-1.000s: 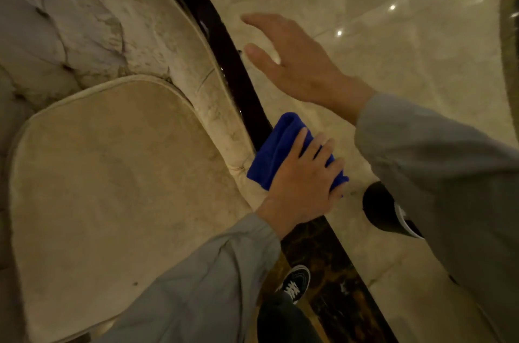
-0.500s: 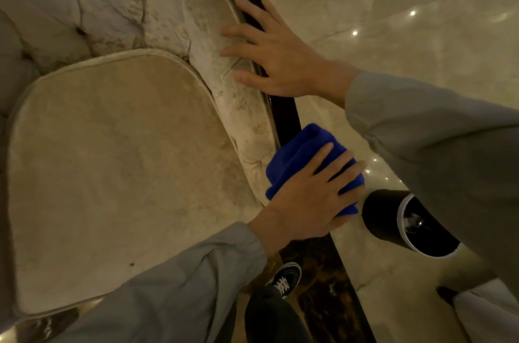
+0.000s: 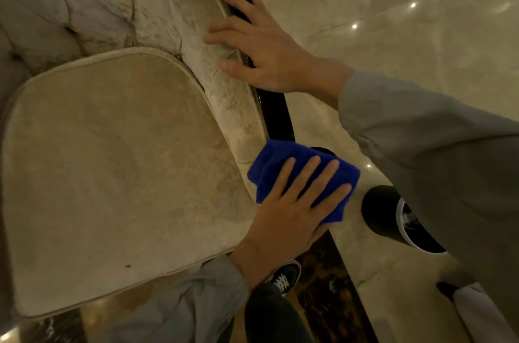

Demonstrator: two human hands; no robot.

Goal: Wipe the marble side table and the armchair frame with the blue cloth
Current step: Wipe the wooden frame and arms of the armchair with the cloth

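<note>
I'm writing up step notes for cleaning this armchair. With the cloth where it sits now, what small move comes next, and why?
Probably slide the left hand, fingers flat on the folded blue cloth, up along the dark armchair frame toward the right hand. The cloth covers only the lower part of the rail; a bare dark stretch shows between the hands, while the right hand rests on the armrest.

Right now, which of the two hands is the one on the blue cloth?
The left hand, lower in view, presses flat on the blue cloth over the dark frame. The right hand rests bare on the upholstered armrest.
</note>
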